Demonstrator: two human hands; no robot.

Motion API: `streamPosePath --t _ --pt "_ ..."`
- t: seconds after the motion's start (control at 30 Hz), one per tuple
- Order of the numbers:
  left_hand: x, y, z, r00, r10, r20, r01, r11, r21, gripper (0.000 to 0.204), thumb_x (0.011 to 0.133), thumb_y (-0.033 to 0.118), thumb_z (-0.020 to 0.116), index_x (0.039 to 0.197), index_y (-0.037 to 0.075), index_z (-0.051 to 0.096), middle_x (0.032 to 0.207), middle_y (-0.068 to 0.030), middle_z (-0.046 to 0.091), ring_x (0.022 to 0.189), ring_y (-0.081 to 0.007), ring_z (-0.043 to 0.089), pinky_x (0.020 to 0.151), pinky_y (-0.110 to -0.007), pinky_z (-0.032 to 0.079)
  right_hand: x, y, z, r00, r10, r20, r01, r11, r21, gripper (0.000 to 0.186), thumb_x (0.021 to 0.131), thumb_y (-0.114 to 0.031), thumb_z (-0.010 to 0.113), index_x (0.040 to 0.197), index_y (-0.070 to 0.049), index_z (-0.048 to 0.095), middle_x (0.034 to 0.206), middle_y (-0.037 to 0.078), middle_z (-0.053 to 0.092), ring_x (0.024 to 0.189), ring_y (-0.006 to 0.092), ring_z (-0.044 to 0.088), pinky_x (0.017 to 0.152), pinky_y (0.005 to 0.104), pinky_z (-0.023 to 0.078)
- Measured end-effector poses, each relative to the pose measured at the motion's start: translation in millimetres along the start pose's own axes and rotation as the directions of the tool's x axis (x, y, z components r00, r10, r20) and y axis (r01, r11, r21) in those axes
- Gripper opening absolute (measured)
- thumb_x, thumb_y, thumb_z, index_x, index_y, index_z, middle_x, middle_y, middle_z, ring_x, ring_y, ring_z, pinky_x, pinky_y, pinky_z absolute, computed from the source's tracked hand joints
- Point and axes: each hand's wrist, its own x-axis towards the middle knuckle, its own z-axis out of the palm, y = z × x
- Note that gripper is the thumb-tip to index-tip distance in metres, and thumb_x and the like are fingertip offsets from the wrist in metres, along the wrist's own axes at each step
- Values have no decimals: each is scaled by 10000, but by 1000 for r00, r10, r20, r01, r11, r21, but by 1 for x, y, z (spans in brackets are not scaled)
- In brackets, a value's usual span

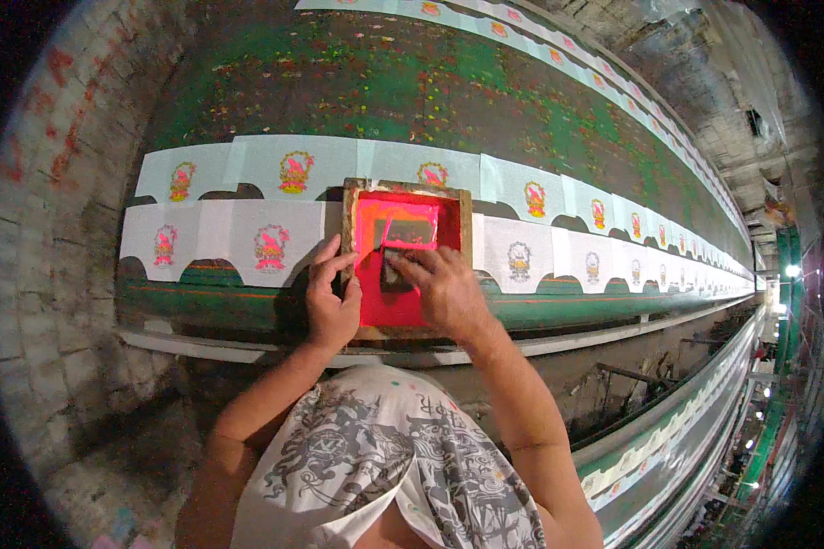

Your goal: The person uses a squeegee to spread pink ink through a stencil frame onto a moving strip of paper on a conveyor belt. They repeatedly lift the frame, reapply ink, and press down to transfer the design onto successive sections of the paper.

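A wooden screen-printing frame [466, 233] lies on the near row of white fabric pieces, its inside covered in bright pink ink [375, 311]. My left hand [331, 297] grips the frame's left side, fingers along the wood. Inside the frame, my right hand [449, 291] is closed on a small dark squeegee [396, 277], which stands in the ink near the middle. Just beyond it a paler rectangle shows, edged in pink. Left of the frame, a fabric piece [270, 247] bears a pink emblem; right of it, another piece [519, 260] has a grey outlined emblem.
The long green table [275, 91] is spotted with paint and runs off to the far right. A second row of fabric [295, 171] with pink and yellow emblems lies beyond. A pale rail [220, 346] edges the near side. A brick wall [73, 247] stands left.
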Motion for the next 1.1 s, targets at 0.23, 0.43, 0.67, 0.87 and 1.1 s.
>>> streamPosePath --t 0.23,0.43,0.67,0.87,1.1 --pt "-2 -3 1 1000 25 11 -25 998 66 519 842 -67 773 1344 67 763 1645 -263 593 1544 -412 559 1302 -500 427 -53 -42 -1 996 27 87 -32 998 61 594 846 -45 747 1432 -139 771 1289 113 738 1114 361 706 1001 489 597" --pt "0 -7 3 1000 -16 26 13 992 124 433 789 -101 731 1174 71 831 1648 -271 593 1551 -413 558 1299 -494 428 -77 -40 -4 988 20 151 -54 974 222 598 829 -141 865 1418 -107 767 1377 125 712 1254 392 677 1102 522 557" --pt "3 10 14 999 39 21 -39 999 28 375 766 -156 711 1073 41 796 1657 -273 595 1567 -417 551 1311 -487 402 -138 2 -9 891 381 -247 -266 878 397 423 969 -117 839 1380 -57 761 1420 205 704 1361 410 655 1181 500 520" --pt "-12 50 98 999 49 15 -49 998 33 335 803 -134 700 1072 46 786 1676 -273 576 1585 -419 531 1327 -509 377 -205 68 -19 768 610 -198 -338 647 683 404 956 -48 830 1355 -40 771 1429 203 726 1360 389 667 1191 478 499" --pt "-32 82 198 999 -2 37 1 1000 26 318 809 -100 735 1080 52 805 1661 -293 588 1577 -410 541 1319 -493 389 -268 147 -54 776 593 -216 -351 690 633 437 942 -46 826 1374 -35 763 1449 202 735 1370 406 658 1199 507 495"
